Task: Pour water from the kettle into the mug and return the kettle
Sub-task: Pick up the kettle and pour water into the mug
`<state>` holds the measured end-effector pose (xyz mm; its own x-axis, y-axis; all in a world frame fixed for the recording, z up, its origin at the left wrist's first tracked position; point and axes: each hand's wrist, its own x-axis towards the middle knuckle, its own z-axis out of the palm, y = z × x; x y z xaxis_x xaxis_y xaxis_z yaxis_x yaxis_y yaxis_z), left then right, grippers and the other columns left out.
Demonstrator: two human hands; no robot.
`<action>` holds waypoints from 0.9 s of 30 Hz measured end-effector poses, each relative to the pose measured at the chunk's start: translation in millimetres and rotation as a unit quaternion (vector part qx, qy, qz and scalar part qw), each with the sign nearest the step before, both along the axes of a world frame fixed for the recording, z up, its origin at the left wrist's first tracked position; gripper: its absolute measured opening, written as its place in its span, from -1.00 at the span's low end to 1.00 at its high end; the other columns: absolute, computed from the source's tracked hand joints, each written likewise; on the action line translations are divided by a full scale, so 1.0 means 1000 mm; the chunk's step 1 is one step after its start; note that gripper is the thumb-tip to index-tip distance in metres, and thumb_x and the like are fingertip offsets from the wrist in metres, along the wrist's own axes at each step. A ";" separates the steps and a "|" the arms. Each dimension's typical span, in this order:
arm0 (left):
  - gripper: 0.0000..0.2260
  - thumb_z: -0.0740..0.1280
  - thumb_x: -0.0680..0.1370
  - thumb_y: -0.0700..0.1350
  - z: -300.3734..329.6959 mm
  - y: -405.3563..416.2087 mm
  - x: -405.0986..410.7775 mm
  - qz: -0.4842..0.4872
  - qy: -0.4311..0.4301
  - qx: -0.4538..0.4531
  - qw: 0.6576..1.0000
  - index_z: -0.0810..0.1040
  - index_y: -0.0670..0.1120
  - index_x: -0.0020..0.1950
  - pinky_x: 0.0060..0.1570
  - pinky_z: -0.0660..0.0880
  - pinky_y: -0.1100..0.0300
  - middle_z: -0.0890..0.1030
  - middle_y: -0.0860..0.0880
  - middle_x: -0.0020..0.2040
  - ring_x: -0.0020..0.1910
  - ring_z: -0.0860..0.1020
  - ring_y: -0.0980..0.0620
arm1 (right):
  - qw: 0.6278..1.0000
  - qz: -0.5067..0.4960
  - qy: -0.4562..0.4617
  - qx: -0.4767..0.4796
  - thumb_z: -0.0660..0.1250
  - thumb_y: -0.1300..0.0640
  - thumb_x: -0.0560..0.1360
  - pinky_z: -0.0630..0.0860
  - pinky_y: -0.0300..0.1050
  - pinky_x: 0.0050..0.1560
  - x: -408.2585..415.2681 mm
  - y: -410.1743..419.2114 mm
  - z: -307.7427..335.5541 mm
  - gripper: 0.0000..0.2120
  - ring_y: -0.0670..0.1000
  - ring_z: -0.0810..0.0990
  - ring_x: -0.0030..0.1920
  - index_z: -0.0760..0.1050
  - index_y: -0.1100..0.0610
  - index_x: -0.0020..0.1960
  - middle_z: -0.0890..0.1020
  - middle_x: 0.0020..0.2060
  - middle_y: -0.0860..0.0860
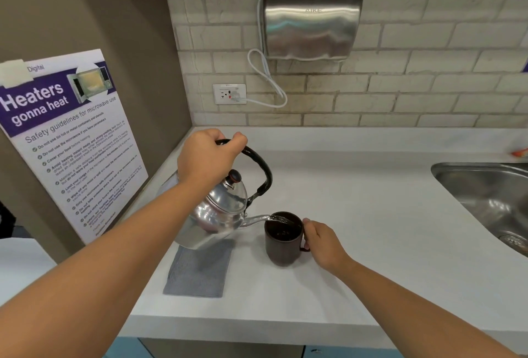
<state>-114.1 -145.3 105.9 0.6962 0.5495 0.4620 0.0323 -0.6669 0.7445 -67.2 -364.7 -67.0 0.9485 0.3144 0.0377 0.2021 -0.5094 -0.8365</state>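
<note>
A shiny steel kettle with a black arched handle hangs tilted to the right above the counter. My left hand grips the top of that handle. Its spout reaches over the rim of a dark brown mug, and a thin stream of water runs from the spout into the mug. The mug stands upright on the white counter. My right hand holds the mug by its handle on the right side.
A grey cloth mat lies on the counter under the kettle. A steel sink is set into the counter at the right. On the tiled back wall hang a hand dryer and a socket. A microwave safety poster leans at the left wall.
</note>
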 end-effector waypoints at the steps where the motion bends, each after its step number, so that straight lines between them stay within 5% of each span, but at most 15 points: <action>1: -0.65 0.28 0.28 0.18 -0.002 0.002 0.000 0.001 -0.002 -0.010 1.000 0.35 -0.07 -0.49 -0.44 0.28 0.19 0.30 0.09 -0.60 -0.55 0.29 0.07 | 1.000 0.005 0.001 -0.001 -0.02 0.03 0.63 0.37 -0.13 -0.26 0.000 -0.001 0.001 -0.58 0.01 0.41 -0.34 0.28 0.17 -0.34 0.45 -0.40 0.10; 11: -0.69 0.34 0.33 0.03 -0.020 0.018 -0.005 -0.021 -0.057 -0.113 0.992 0.33 -0.13 -0.45 -0.43 0.23 0.15 0.22 0.00 -0.53 -0.49 0.21 0.03 | 0.999 0.035 0.012 -0.017 -0.01 0.04 0.64 0.40 -0.30 -0.26 0.004 -0.006 0.007 -0.52 -0.05 0.50 -0.37 0.34 0.13 -0.42 0.55 -0.45 0.01; 17: -0.59 0.36 0.37 0.00 -0.024 0.031 -0.005 -0.002 -0.069 -0.222 0.973 0.17 -0.01 -0.52 -0.61 0.13 0.30 0.13 0.10 -0.59 -0.58 0.13 0.09 | 0.997 0.044 -0.025 -0.059 0.10 0.05 0.60 0.38 -0.11 -0.24 0.018 -0.007 0.024 -0.61 0.04 0.47 -0.31 0.40 0.23 -0.32 0.54 -0.37 0.09; 27: -0.65 0.36 0.33 0.05 -0.020 0.083 0.037 0.006 -0.091 -0.386 0.918 0.21 0.04 -0.48 -0.56 0.07 0.23 0.20 0.05 -0.51 -0.53 0.13 0.08 | 0.978 0.079 -0.083 0.177 0.15 -0.08 0.58 0.50 -0.13 -0.02 0.051 0.106 0.132 -0.62 -0.03 0.57 -0.19 0.51 0.22 -0.12 0.59 -0.26 0.01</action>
<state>-77.2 -61.9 85.4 0.6383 0.7688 0.0393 -0.1356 0.0620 0.9888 -16.2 -258.2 64.6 0.8611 0.3956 0.3194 0.4025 -0.1464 -0.9036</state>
